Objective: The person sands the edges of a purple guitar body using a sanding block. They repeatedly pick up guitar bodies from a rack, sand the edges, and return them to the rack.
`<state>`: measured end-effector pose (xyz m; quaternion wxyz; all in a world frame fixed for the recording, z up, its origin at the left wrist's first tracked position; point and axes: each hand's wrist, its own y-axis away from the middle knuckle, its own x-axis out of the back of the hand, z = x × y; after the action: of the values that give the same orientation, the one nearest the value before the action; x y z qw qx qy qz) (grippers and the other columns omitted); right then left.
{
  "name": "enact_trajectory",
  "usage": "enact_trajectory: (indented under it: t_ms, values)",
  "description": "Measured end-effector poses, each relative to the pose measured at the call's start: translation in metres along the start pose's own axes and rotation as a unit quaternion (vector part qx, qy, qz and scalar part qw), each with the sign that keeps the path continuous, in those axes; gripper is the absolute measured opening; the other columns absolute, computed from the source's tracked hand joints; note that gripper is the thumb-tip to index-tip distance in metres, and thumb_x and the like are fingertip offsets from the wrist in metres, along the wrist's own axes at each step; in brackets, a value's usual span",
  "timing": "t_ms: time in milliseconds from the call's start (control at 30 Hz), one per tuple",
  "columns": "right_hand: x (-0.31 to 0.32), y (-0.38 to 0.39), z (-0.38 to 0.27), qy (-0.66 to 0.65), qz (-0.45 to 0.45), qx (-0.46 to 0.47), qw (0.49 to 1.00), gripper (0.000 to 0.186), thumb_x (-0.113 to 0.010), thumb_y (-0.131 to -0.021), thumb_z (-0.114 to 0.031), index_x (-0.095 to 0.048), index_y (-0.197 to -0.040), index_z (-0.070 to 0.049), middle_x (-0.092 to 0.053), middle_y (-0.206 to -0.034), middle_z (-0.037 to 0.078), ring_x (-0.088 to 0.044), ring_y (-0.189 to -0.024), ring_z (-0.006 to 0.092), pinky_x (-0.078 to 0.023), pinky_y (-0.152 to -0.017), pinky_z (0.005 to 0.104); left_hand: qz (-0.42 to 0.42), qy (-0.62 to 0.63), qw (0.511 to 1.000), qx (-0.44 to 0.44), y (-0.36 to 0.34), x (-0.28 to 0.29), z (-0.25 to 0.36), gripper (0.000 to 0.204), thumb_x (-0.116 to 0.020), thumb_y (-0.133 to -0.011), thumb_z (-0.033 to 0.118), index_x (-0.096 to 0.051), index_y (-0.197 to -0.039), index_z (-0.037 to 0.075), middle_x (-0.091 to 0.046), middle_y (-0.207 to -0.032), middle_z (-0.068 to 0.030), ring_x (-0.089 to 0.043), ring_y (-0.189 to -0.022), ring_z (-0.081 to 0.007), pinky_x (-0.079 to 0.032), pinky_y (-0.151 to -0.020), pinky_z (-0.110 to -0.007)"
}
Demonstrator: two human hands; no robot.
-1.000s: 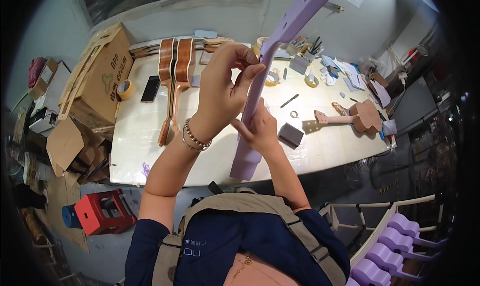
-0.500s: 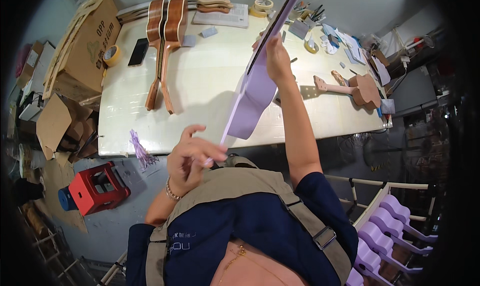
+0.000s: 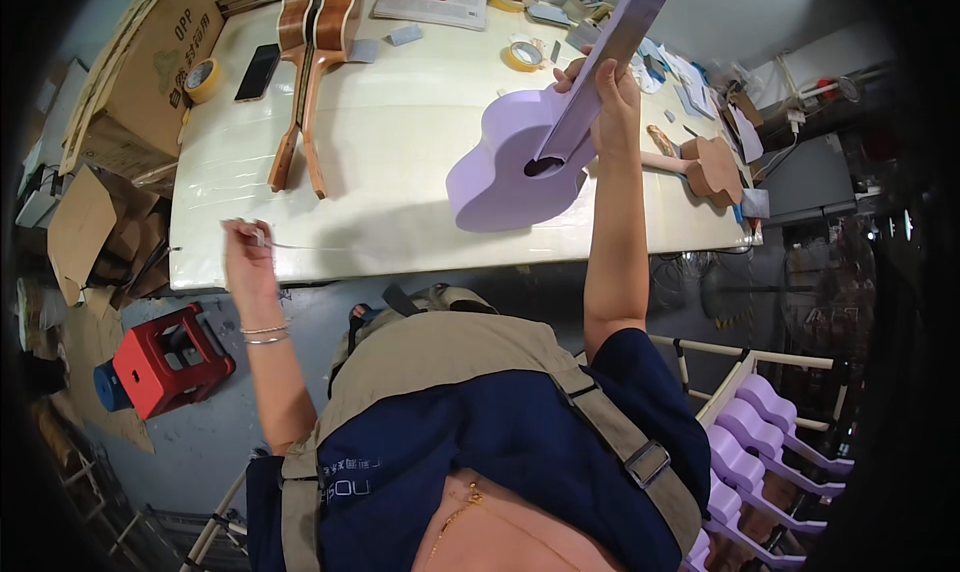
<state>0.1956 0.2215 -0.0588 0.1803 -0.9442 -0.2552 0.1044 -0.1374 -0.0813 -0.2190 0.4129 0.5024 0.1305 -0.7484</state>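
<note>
My right hand (image 3: 612, 97) is wrapped round the neck of a lilac ukulele (image 3: 500, 177), its body hanging low and left over the table's near side. The soundhole side faces me, and no strings show. Away at the left front edge of the table is my left hand (image 3: 250, 252), blurred, with its fingers drawn together. From them a thin pale strip (image 3: 310, 247) trails rightward over the tabletop.
Two brown ukuleles (image 3: 318, 62) lie side by side on the pale table (image 3: 400, 122). A bare wooden ukulele (image 3: 712, 172) rests at right. Tape rolls (image 3: 523, 55), a phone (image 3: 258, 73) and a carton (image 3: 150, 72) stand around. Below are a red stool (image 3: 172, 360) and a rack of lilac ukuleles (image 3: 750, 432).
The ukulele has turned from edge-on to show its front. My left hand has moved from its lower end out to the left table edge, where it covers the spot of a hanging lilac bundle.
</note>
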Motion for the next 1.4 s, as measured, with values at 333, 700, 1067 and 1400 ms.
enact_trajectory:
  t_ms: [333,700,1067,1400]
  values:
    - [-0.020,0.031,-0.002,-0.049,0.048,0.030,0.997,0.042,-0.056,-0.090,-0.025,-0.040,-0.115,0.005,-0.055,-0.080,0.014,-0.057,-0.070,0.0238,-0.048,-0.071,0.0377,-0.108,-0.673,0.730,-0.054,0.061,-0.100,0.129,0.006,-0.057,-0.084,-0.003,-0.057,-0.089,-0.006,-0.063,-0.078,-0.0087,-0.065,-0.077,-0.0162,-0.050,-0.067,-0.024]
    - [-0.067,0.034,-0.016,0.003,-0.001,0.005,1.000,0.050,-0.057,-0.090,-0.035,-0.041,-0.112,0.006,-0.056,-0.077,0.012,-0.057,-0.070,0.0189,-0.045,-0.076,0.0342,-0.019,-0.788,0.615,-0.012,-0.076,0.136,0.081,0.025,-0.078,-0.067,0.033,-0.072,-0.079,0.011,-0.065,-0.087,-0.0086,-0.056,-0.094,-0.0247,-0.043,-0.085,-0.036]
    - [-0.097,0.047,-0.013,0.047,0.041,0.011,0.998,0.023,-0.053,-0.091,-0.012,-0.045,-0.107,0.003,-0.059,-0.080,0.010,-0.058,-0.069,0.0156,-0.048,-0.065,0.0291,0.041,-0.866,0.418,-0.272,-0.075,0.012,0.042,0.038,-0.078,-0.069,0.022,-0.061,-0.102,0.013,-0.060,-0.093,-0.0025,-0.055,-0.095,-0.0206,-0.042,-0.076,-0.041]
    - [-0.128,0.074,-0.024,0.148,0.095,0.009,0.984,0.027,-0.056,-0.091,-0.020,-0.046,-0.104,0.003,-0.061,-0.079,0.009,-0.062,-0.068,0.0139,-0.047,-0.060,0.0242,-0.456,-0.340,0.706,-0.422,0.039,-0.315,-0.035,0.018,-0.073,-0.074,0.008,-0.066,-0.090,0.002,-0.061,-0.093,-0.0058,-0.062,-0.083,-0.0155,-0.053,-0.071,-0.025]
